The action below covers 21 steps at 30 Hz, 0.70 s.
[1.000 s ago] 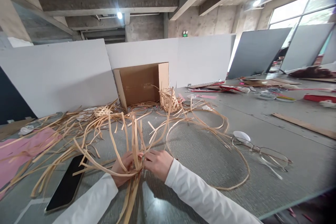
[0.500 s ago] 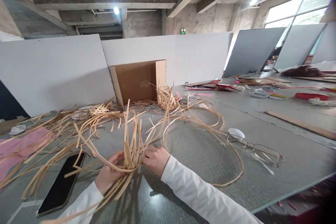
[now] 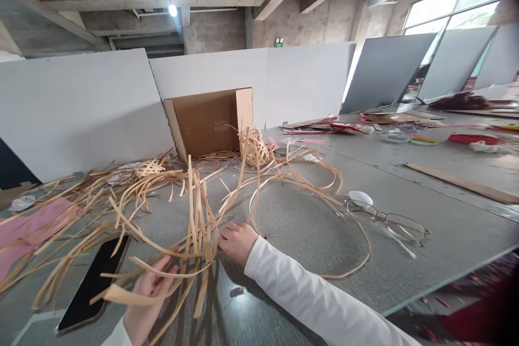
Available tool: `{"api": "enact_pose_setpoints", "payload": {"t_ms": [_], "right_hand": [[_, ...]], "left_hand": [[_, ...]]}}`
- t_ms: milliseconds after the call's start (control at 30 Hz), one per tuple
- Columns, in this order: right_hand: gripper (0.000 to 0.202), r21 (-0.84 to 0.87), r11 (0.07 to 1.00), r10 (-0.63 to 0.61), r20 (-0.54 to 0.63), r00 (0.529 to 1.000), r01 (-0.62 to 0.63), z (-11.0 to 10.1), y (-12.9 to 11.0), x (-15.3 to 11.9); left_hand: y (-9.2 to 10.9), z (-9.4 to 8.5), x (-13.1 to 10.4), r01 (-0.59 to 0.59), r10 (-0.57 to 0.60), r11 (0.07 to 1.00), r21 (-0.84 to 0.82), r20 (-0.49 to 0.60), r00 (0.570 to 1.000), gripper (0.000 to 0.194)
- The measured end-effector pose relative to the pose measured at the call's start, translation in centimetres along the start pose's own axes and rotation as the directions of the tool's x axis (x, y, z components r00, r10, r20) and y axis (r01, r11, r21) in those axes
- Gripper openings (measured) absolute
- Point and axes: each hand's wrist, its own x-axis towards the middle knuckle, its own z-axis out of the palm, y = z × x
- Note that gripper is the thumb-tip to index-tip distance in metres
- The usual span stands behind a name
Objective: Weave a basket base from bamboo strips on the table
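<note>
A small half-woven basket of pale bamboo strips [image 3: 197,238] stands between my hands, its long upright strips fanning upward and loose ends hanging below. At its right edge my right hand [image 3: 238,244] pinches the strips, with the fingertips partly hidden. My left hand [image 3: 148,286] lies along the left side, fingers stretched out and slightly apart, not closed on the basket. Curved strip ends pass in front of this hand, and a wide flat end [image 3: 127,295] crosses the palm.
Left of my hands lies a black phone [image 3: 93,286], with pink paper [image 3: 38,227] beyond. Loose strips [image 3: 133,189] spread over the table. A finished-looking woven piece [image 3: 256,150] stands by a cardboard box [image 3: 211,127]. Eyeglasses [image 3: 385,219] and a white oval object [image 3: 360,198] lie right.
My left hand has let go of the basket's side and moved down and left, its fingers straightening. The basket has turned and strip ends swung forward. My right hand stays at the right edge.
</note>
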Motion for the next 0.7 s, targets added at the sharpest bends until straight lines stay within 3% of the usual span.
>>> {"api": "enact_pose_setpoints", "payload": {"t_ms": [67,133,167,233,300,367,467,567,700], "right_hand": [[0.017,-0.005,1.000,0.000,-0.015,1.000,0.000,0.2,0.0,0.1],[0.019,-0.010,1.000,-0.005,-0.033,0.999,0.005,0.5,0.1,0.2],[0.019,-0.011,1.000,-0.009,-0.039,0.999,0.009,0.6,0.1,0.3],[0.017,-0.013,1.000,-0.016,-0.045,0.999,0.015,0.8,0.2,0.3],[0.016,-0.015,1.000,-0.017,-0.051,0.999,0.017,0.9,0.3,0.3],[0.016,-0.018,1.000,-0.015,-0.063,0.998,0.014,1.1,0.3,0.3],[0.017,-0.029,0.999,-0.021,-0.091,0.996,0.018,1.3,0.3,0.3],[0.017,-0.054,0.998,-0.041,-0.122,0.992,0.034,1.7,0.3,0.4],[0.019,-0.081,0.996,-0.038,-0.165,0.986,0.025,2.1,0.1,0.6]], "left_hand": [[-0.2,-0.7,-0.2,-0.083,0.083,0.992,0.097,0.008,0.997,0.037],[0.3,-1.4,-0.2,-0.245,0.242,0.941,0.235,0.042,0.969,0.027],[0.7,-1.8,0.0,-0.345,0.344,0.882,0.320,0.061,0.937,0.023],[1.5,-2.4,0.7,-0.537,0.538,0.698,0.473,0.148,0.830,0.020],[2.0,-3.0,1.9,-0.670,0.609,0.486,0.561,0.332,0.720,0.032],[2.1,-3.1,3.3,-0.744,0.547,0.318,0.587,0.528,0.650,0.048],[1.7,-2.5,5.0,-0.803,0.405,0.203,0.560,0.699,0.590,0.058],[1.6,-1.4,6.1,-0.815,0.318,0.202,0.543,0.750,0.579,0.057],[1.4,-0.6,6.6,-0.805,0.260,0.270,0.528,0.765,0.589,0.054]]}}
